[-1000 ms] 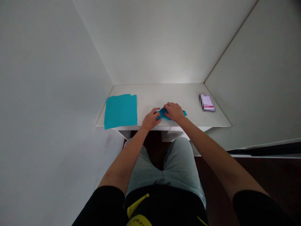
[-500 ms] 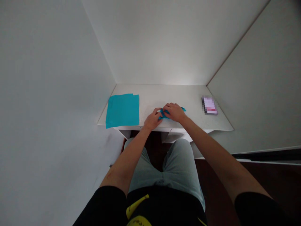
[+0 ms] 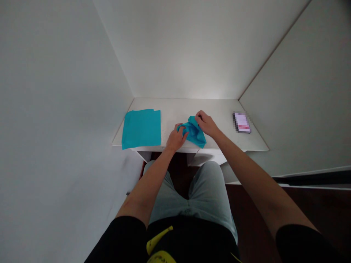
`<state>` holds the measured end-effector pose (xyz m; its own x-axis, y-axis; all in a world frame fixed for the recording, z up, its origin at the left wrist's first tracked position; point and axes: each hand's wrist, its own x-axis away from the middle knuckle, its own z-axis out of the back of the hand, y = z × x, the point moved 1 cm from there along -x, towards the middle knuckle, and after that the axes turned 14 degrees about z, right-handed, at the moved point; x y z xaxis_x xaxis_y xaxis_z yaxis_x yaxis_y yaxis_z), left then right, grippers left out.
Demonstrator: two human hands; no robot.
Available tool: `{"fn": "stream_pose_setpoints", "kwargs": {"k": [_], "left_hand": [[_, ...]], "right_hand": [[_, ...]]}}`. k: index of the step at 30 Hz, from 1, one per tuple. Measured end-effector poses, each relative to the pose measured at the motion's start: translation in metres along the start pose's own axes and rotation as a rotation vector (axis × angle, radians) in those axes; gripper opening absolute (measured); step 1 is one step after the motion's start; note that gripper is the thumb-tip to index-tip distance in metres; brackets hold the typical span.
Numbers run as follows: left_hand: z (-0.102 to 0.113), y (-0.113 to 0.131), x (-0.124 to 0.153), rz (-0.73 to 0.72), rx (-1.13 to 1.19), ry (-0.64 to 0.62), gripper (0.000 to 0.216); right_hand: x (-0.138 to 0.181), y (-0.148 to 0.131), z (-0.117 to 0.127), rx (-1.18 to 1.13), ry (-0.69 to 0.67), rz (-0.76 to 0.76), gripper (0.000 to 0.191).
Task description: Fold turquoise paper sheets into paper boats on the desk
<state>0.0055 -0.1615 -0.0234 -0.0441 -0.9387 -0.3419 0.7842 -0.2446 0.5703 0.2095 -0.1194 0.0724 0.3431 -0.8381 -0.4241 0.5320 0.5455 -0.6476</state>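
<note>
In the head view, just right of the stack of flat turquoise cloths (image 3: 141,129), pinching the upper edge of a crumpled turquoise cloth (image 3: 197,136) with the right hand (image 3: 206,124). Touching its left edge with the left hand (image 3: 176,140), with thumb and fingers parted; cannot tell whether gripping. Also seeing a smartphone (image 3: 242,123) well right of the stack, on the same white desk (image 3: 172,106).

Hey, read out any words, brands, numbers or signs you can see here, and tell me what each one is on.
No text can be read with certainty.
Yellow print on the black shirt: dark lettering, cut off by the picture's bottom edge and too small and blurred to read.
Phone-like device: its screen is pixelated, so nothing is legible.
Rumpled blue sheet and flat blue sheets: no lettering visible.
</note>
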Motion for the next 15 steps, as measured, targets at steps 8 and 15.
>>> {"fn": "stream_pose_setpoints", "kwargs": {"k": [8,15], "left_hand": [[-0.005,-0.007,-0.002,0.112,-0.003,-0.073,0.027],[-0.002,-0.007,-0.003,0.083,0.103,-0.093,0.025]], "right_hand": [[-0.001,0.041,0.005,-0.215,0.230,-0.254,0.038],[0.025,0.083,0.013,-0.055,0.312,-0.370,0.041]]}}
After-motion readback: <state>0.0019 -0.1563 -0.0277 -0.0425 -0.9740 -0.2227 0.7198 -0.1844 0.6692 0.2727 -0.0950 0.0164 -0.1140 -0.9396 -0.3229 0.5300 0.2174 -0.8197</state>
